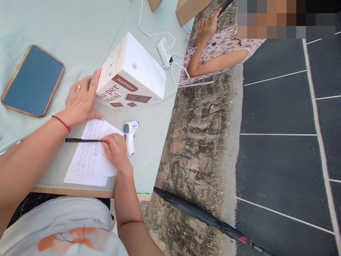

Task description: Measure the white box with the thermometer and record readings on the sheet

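My left hand [84,96] lies with fingers stretched out against the near left side of a white box [145,67] printed "NutriMotion Su-per Meal". The thumb points to the right, just above a stack of handwritten paper sheets [92,161]. My right hand [116,149] rests on the right part of the sheets, its fingers pinched on one end of a black pen [84,140]. The pen lies level across the writing and points left. Close beside my right hand, a white and blue infrared thermometer [130,137] lies on the table.
A tablet in a brown case [34,81] lies on the pale tablecloth [80,28] at left. A white power strip [165,51] with a cable sits near the right edge. Cardboard boxes [189,10] stand behind. A person's arm [218,65] is across, and a folded black umbrella [197,211] leans below right.
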Motion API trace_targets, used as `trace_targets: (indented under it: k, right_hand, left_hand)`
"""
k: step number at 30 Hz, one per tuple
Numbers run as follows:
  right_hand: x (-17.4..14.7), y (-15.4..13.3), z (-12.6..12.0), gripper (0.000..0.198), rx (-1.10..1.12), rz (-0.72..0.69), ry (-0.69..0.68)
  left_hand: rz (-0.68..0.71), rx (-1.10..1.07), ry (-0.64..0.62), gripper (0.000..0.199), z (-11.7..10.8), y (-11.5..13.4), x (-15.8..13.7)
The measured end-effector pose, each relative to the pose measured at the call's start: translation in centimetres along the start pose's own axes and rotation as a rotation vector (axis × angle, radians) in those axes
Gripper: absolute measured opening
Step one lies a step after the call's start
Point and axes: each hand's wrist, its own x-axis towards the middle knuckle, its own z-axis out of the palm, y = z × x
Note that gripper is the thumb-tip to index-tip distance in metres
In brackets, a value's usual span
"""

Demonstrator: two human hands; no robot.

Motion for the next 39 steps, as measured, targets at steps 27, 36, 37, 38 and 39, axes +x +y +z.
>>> trace_targets:
  k: [27,36,37,38,39]
  right_hand:
    - [3.4,1.0,4.7,0.022,0.381,0.488,0.643]
    - [3.3,0.9,4.5,0.023,0.347,0.489,0.585]
    - [3.4,0.9,4.5,0.023,0.348,0.487,0.582]
    - [3.4,0.8,4.5,0.023,0.349,0.484,0.579]
    - [3.4,0.8,4.5,0.023,0.353,0.483,0.579]
  left_hand:
    - [-0.133,0.16,-0.165,0.153,-2.6,3.8,0.2]
    - [-0.117,0.159,-0.136,0.146,-2.4,3.5,0.1]
    - [-0.123,0.159,-0.138,0.146,-2.5,3.6,0.1]
    - [-0.13,0.164,-0.146,0.148,-2.5,3.6,0.2]
    - [-0.138,0.175,-0.159,0.15,-2.4,3.6,0.2]
